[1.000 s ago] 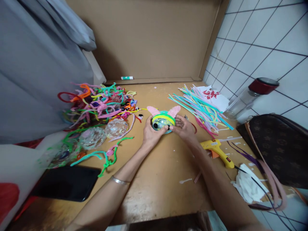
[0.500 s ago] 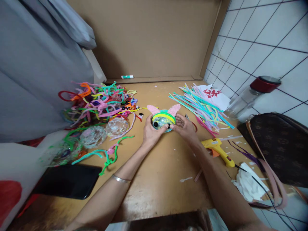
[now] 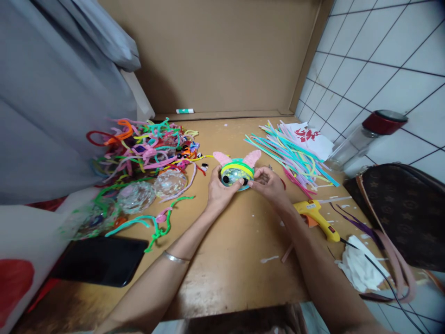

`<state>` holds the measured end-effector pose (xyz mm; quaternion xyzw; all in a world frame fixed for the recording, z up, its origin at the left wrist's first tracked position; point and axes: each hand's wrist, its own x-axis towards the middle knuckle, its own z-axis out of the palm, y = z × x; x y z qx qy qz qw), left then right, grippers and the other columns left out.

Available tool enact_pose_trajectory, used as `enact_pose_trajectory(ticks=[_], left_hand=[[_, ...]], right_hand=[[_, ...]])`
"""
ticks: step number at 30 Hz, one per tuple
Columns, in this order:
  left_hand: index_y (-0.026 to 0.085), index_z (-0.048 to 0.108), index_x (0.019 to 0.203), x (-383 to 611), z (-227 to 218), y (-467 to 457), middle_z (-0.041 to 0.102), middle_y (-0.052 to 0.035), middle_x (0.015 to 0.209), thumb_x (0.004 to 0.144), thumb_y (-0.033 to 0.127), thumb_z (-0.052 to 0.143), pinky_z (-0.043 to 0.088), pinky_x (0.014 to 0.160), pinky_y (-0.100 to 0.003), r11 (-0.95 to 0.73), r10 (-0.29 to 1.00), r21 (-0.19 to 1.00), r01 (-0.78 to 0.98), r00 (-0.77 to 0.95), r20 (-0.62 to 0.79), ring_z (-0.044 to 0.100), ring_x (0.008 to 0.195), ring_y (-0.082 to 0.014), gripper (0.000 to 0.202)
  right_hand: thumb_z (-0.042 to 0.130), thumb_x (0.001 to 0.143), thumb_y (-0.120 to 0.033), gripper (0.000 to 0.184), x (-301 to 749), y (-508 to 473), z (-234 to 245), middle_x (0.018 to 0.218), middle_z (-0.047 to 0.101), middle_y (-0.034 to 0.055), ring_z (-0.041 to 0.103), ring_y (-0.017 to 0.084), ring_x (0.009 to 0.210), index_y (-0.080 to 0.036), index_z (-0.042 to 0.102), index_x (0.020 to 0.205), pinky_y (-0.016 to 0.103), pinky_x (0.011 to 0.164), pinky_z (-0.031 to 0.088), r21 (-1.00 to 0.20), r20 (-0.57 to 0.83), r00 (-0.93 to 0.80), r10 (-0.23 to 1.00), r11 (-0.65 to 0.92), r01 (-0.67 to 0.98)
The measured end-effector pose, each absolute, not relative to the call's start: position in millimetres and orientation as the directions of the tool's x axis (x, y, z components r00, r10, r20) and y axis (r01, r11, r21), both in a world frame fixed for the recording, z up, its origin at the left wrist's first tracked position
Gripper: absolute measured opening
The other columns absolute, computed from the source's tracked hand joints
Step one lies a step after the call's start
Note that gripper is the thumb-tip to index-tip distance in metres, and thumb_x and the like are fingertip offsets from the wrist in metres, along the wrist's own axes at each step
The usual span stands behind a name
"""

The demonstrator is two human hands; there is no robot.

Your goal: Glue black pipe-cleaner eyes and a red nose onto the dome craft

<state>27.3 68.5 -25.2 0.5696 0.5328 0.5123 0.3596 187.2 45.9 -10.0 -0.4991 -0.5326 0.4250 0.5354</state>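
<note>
While both hands meet at the middle of the worn brown wooden table (image 3: pixel 225 273), they clasp a glittery clear plastic ball (image 3: pixel 235 174) between them. The left hand (image 3: pixel 218 192) curls half shut round the ball's 9 o'clock side, its thumb pressed on the front by a black bead eye. The right hand (image 3: pixel 269 184) grips the 3 o'clock side with bent fingers, thumb and forefinger pinched at the lower edge. Fuzzy teal and yellow bands ring the ball's top, and two soft pink pointed ears stand up at 11 and 1 o'clock. It sits low, at or just over the tabletop; whether it touches I cannot tell.

A thin silver bangle (image 3: pixel 175 258) circles the left wrist. At 4 o'clock from the ball, near the right forearm, lies a yellow plastic glue gun (image 3: pixel 314 217). At 2 o'clock spreads a loose sheaf of straight pastel pipe cleaners (image 3: pixel 295 155); at 10 o'clock, a bright tangle of bent pipe cleaners (image 3: pixel 149 144). Two more clear faceted balls (image 3: pixel 169 183) rest at 9 o'clock, and a flat black phone (image 3: pixel 99 260) lies at 8 o'clock.
</note>
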Motion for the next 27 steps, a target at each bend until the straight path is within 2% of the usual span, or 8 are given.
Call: enact_pose_trajectory(ticks=[2,4,6,9,13,16,22,27], left_hand=[[0.013,0.045,0.121,27.6,-26.0,68.9,0.058,-0.0141,0.118,0.058,0.043,0.076,0.045,0.095,-0.039,-0.181,0.974,0.957,0.226,-0.095,0.206,0.058,0.108,-0.0248,0.076],[0.014,0.045,0.121,27.9,-26.3,69.1,0.058,-0.0143,0.119,0.058,0.042,0.076,0.044,0.096,-0.04,-0.182,0.973,0.959,0.219,-0.103,0.208,0.057,0.11,-0.0251,0.075],[0.014,0.046,0.121,28.0,-26.4,69.0,0.058,-0.0141,0.119,0.058,0.042,0.076,0.043,0.097,-0.04,-0.18,0.972,0.959,0.218,-0.109,0.207,0.056,0.111,-0.0256,0.075],[0.014,0.046,0.121,27.6,-26.4,68.7,0.059,-0.0135,0.119,0.058,0.042,0.076,0.043,0.097,-0.04,-0.183,0.973,0.958,0.219,-0.102,0.209,0.057,0.111,-0.0257,0.075],[0.013,0.047,0.121,27.3,-26.8,68.8,0.059,-0.0143,0.119,0.059,0.042,0.076,0.044,0.096,-0.04,-0.186,0.972,0.958,0.219,-0.101,0.212,0.057,0.109,-0.0256,0.074],[0.015,0.048,0.12,27.9,-27.8,69.4,0.06,-0.0129,0.117,0.059,0.04,0.076,0.045,0.095,-0.039,-0.188,0.972,0.962,0.199,-0.106,0.212,0.059,0.107,-0.0247,0.072],[0.016,0.049,0.118,29.1,-28.7,69.2,0.061,-0.0104,0.115,0.059,0.038,0.077,0.046,0.093,-0.037,-0.19,0.97,0.964,0.185,-0.113,0.213,0.059,0.106,-0.0233,0.069],[0.014,0.048,0.12,29.6,-24.5,67.1,0.06,-0.0131,0.117,0.059,0.039,0.076,0.046,0.094,-0.038,-0.183,0.972,0.965,0.19,-0.112,0.207,0.058,0.108,-0.0245,0.072]], right_hand=[[0.079,0.055,-0.05,0.042,187.4,44.5,-8.3,0.08,0.061,0.0002,0.06,0.016,0.071,-0.022,0.053,0.073,0.033,0.071,0.052,-0.989,0.134,0.037,0.99,0.132,0.067],[0.078,0.056,-0.05,0.038,187.6,43.2,-7.5,0.09,0.063,0.004,0.062,0.02,0.087,-0.02,0.059,0.072,0.032,0.073,0.052,-0.985,0.157,0.025,0.987,0.155,0.078],[0.078,0.056,-0.05,0.036,188.2,42.5,-7.5,0.097,0.064,0.0066,0.058,0.025,0.107,-0.02,0.063,0.069,0.033,0.076,0.052,-0.98,0.184,0.036,0.982,0.18,0.09],[0.078,0.056,-0.047,0.031,189.9,42.5,-8.0,0.1,0.065,0.0073,0.051,0.028,0.12,-0.021,0.067,0.068,0.035,0.08,0.052,-0.981,0.181,0.048,0.982,0.176,0.085],[0.08,0.054,-0.046,0.03,189.6,44.1,-8.9,0.105,0.065,0.0071,0.051,0.028,0.121,-0.022,0.07,0.07,0.038,0.085,0.051,-0.979,0.189,0.066,0.98,0.183,0.088],[0.08,0.054,-0.048,0.031,185.2,44.8,-10.8,0.107,0.064,0.007,0.057,0.026,0.111,-0.022,0.07,0.069,0.039,0.085,0.052,-0.977,0.207,0.08,0.975,0.202,0.07],[0.079,0.054,-0.051,0.036,173.8,43.6,-16.7,0.116,0.061,0.0086,0.056,0.027,0.112,-0.021,0.069,0.071,0.036,0.08,0.054,-0.972,0.223,0.168,0.96,0.207,0.11],[0.076,0.059,-0.052,0.034,169.4,41.3,-17.3,0.117,0.06,0.0078,0.057,0.027,0.11,-0.021,0.067,0.069,0.033,0.074,0.054,-0.967,0.235,0.209,0.949,0.205,0.153]])
